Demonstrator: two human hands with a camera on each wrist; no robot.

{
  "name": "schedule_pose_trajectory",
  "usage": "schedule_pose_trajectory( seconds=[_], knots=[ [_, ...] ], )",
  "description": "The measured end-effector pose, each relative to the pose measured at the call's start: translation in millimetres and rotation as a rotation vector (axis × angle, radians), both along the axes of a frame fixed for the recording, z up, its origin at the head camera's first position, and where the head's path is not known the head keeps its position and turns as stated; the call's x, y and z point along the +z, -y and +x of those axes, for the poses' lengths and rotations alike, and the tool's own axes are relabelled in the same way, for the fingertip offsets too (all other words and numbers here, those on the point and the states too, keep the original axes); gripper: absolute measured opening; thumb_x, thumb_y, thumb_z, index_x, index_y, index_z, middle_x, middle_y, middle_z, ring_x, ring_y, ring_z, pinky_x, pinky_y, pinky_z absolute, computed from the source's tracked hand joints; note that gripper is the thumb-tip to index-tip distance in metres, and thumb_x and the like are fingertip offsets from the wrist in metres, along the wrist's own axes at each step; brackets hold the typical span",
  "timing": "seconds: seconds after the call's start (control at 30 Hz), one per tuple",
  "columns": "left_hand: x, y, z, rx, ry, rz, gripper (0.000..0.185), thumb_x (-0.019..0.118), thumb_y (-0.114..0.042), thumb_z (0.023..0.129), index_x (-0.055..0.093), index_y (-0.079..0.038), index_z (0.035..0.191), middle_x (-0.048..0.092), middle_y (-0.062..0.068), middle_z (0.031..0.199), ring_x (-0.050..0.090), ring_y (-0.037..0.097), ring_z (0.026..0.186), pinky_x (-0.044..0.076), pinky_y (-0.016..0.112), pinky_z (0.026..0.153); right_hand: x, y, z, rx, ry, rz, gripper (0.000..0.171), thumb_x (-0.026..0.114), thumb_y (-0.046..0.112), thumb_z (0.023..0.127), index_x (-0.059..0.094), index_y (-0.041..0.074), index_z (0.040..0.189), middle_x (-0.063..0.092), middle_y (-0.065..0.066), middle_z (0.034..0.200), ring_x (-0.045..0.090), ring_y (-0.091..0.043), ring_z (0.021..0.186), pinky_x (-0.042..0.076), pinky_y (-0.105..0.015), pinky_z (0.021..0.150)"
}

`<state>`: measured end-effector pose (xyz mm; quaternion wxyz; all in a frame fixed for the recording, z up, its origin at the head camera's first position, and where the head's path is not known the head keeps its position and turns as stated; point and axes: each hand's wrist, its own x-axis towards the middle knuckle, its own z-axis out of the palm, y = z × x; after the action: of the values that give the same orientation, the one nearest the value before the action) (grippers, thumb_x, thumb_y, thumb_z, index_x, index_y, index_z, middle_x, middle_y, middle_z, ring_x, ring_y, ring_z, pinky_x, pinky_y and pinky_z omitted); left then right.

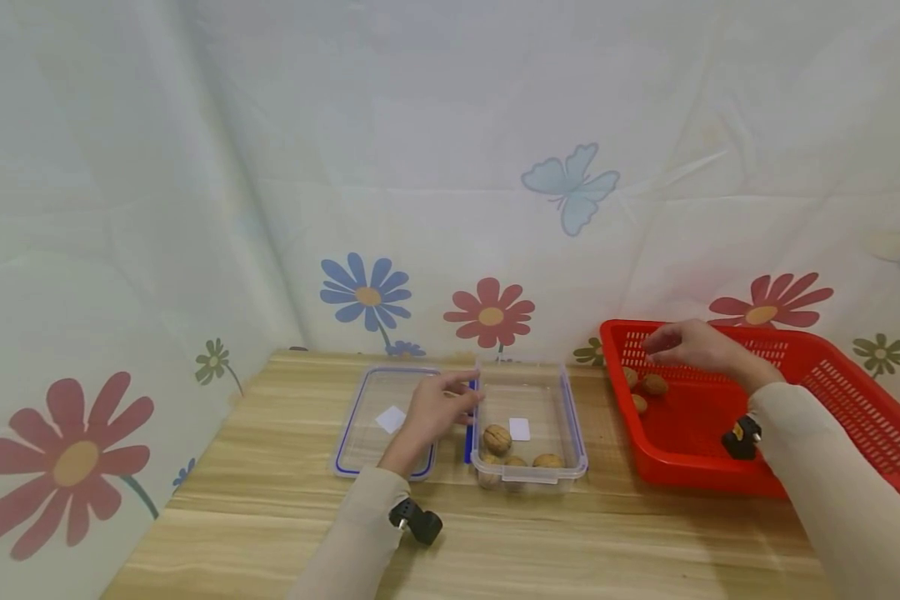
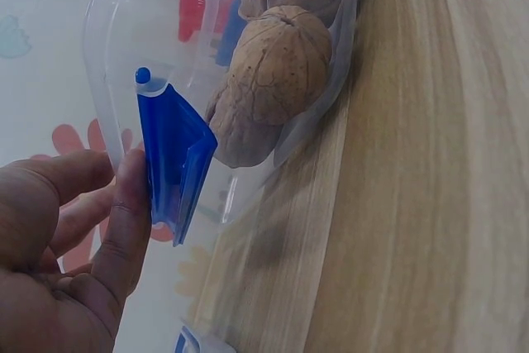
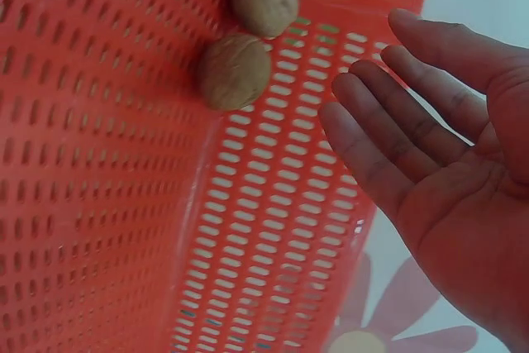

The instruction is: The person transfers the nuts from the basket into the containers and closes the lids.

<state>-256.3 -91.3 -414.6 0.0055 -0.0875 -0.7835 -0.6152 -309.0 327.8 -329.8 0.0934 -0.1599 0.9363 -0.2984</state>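
My left hand [image 1: 437, 407] is at the left rim of a clear plastic container [image 1: 574, 417], thumb and fingertips pinching lightly about the edge. In the left wrist view, a finger [image 2: 124, 221] lies against the blue latch flap [image 2: 173, 155]. Several walnuts [image 1: 497, 439] sit along the container's near side, beside a white paper square [image 1: 520, 429]. My right hand [image 1: 693, 346] hovers over the left part of a red basket [image 1: 645, 454], palm bare and fingers [image 3: 372, 146] slightly bent and apart. Below it, walnuts [image 3: 235, 72] lie against the basket wall.
Left of the container lies its clear lid [image 1: 371, 383], blue-edged, with a white square [image 1: 391, 419] on it. A flowered cloth [image 1: 435, 208] hangs behind the wooden table [image 1: 495, 542]. The basket's raised rim stands to the right, near the right forearm.
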Motion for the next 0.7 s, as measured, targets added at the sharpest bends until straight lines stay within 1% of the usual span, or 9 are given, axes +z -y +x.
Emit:
schedule_pose_trajectory(
  seconds=[0.13,0.23,0.4,0.53,0.7],
  knots=[
    [-0.8,0.3,-0.3,-0.001,-0.007,0.002,0.042,0.076,-0.004,0.098,0.067,0.004,0.139,0.072,0.02,0.108,0.075,0.022,0.079,0.068,0.034,0.069,-5.5,-2.9,-2.2,-0.008,0.043,0.0,0.046,0.073,0.01,0.1,0.061,-0.009,0.14,0.065,-0.03,0.135,0.064,-0.042,0.116,0.053,-0.065,0.105],
    [-0.1,0.2,0.0,-0.002,-0.005,-0.001,0.042,0.076,-0.004,0.098,0.067,0.004,0.139,0.072,0.02,0.107,0.074,0.021,0.079,0.068,0.034,0.069,-9.2,-4.7,-4.3,-0.015,0.074,0.009,0.048,0.075,0.012,0.099,0.061,-0.008,0.141,0.066,-0.028,0.135,0.065,-0.04,0.115,0.053,-0.066,0.104],
    [0.1,0.4,-0.1,0.001,0.003,-0.002,0.042,0.076,-0.004,0.098,0.068,0.003,0.139,0.071,0.019,0.107,0.074,0.021,0.079,0.068,0.033,0.07,-14.0,-5.7,-6.4,-0.022,0.107,0.045,0.053,0.079,0.016,0.096,0.062,-0.006,0.141,0.066,-0.026,0.134,0.064,-0.04,0.115,0.05,-0.071,0.106],
    [-0.7,-0.2,-1.1,0.001,0.007,0.007,0.041,0.076,-0.004,0.098,0.068,0.003,0.138,0.071,0.019,0.107,0.074,0.021,0.079,0.068,0.032,0.07,-18.1,-6.4,-8.1,-0.026,0.131,0.071,0.05,0.08,0.017,0.096,0.065,-0.005,0.138,0.067,-0.025,0.131,0.063,-0.039,0.112,0.048,-0.073,0.106],
    [0.1,-0.3,-1.0,-0.003,0.013,0.006,0.042,0.076,-0.004,0.098,0.068,0.002,0.139,0.071,0.018,0.107,0.074,0.021,0.08,0.068,0.032,0.069,-22.1,-6.2,-9.2,-0.02,0.137,0.078,0.045,0.082,0.018,0.095,0.07,-0.003,0.133,0.071,-0.021,0.125,0.064,-0.036,0.108,0.049,-0.073,0.106]
  ],
)
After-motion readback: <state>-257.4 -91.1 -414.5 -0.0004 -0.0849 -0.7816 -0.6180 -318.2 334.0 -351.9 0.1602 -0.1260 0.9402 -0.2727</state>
